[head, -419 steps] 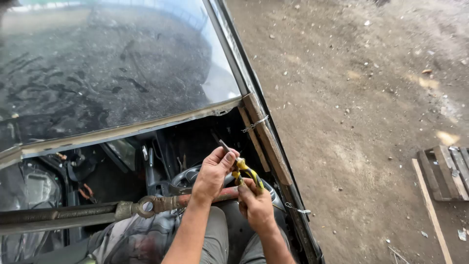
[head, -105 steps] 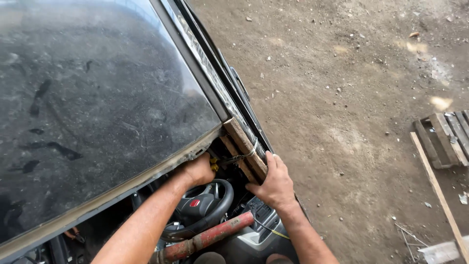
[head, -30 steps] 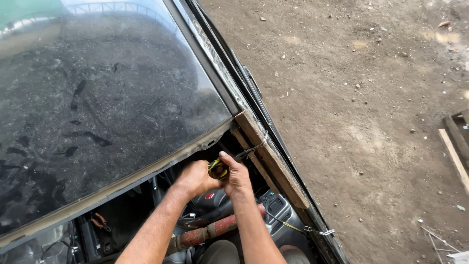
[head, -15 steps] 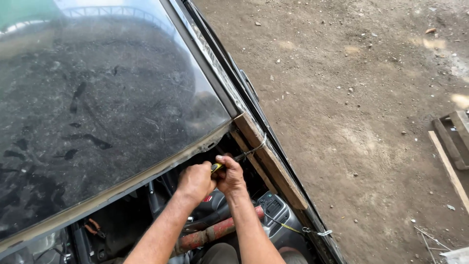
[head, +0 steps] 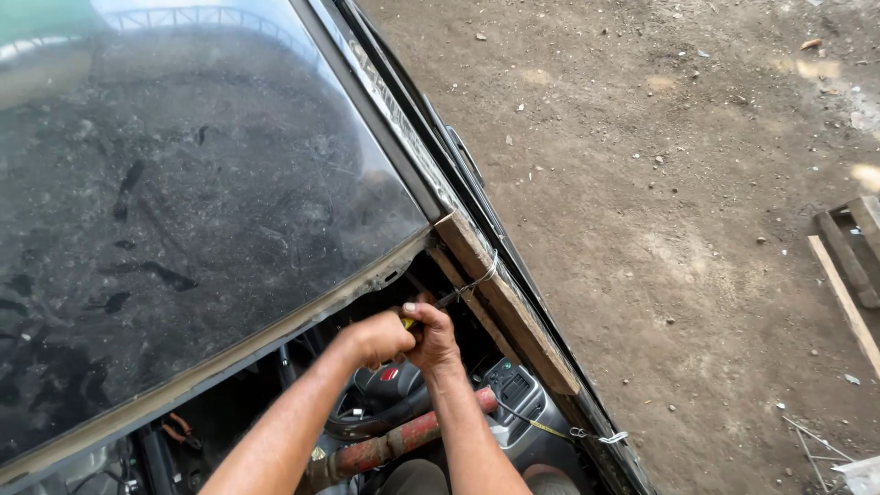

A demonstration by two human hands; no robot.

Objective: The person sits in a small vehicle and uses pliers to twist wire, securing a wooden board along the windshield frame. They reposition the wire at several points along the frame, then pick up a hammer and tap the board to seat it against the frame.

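**Outdoors, both hands on a tool at the windscreen's lower corner**

Outdoors, the ground (head: 697,229) is bare brown dirt strewn with small stones, and it fills the right half of the view. Weathered wooden boards (head: 848,266) lie at its right edge. A vehicle takes up the left half: a dusty, speckled windscreen (head: 202,202) slopes down to a worn metal frame edge (head: 275,344), and below that the cab is open to view.

Along the windscreen's right-hand pillar a wooden plank (head: 504,298) is lashed on with thin wire (head: 483,272) wrapped around its upper end. Both hands meet just left of that wire, under the lower right corner of the windscreen. The left hand (head: 378,337) is clenched around a small yellow-handled tool (head: 408,321) (only a sliver of the handle shows, so its kind cannot be told). The right hand (head: 433,335) is closed over the same tool, pressed against the left, with a thin metal tip or wire end running from the hands towards the plank.

Beneath the forearms sit a dark steering wheel with a small red patch at its hub (head: 390,374), a rusty red pipe (head: 403,440) lying across the cab, and a grey dashboard panel (head: 513,394) near the plank's lower end.
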